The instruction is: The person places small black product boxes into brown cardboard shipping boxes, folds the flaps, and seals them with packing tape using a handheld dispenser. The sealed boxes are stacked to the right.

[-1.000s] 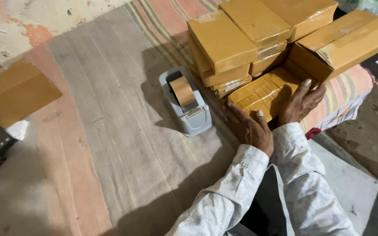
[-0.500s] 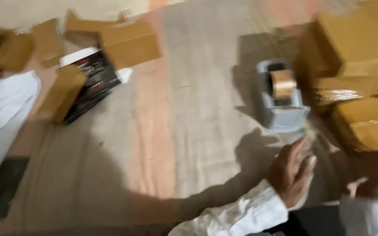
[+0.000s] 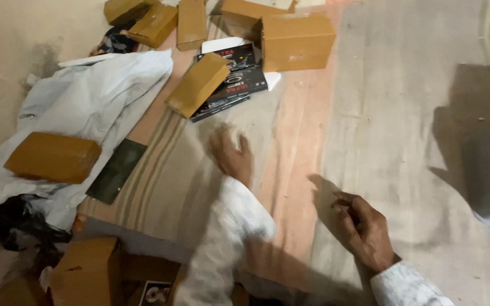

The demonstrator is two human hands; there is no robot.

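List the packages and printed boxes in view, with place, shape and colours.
Brown taped parcel: oblong, upper centre, lying across the black boxes.
Black printed boxes: flat, red and white print, beneath it.
Large brown carton: boxy, top centre.
Brown parcel: oblong, left, on white plastic bag.
Left hand: blurred, empty, nearest the taped parcel.
Right hand: empty.

Striped mat carries brown boxes; dark flat packs; white bag.
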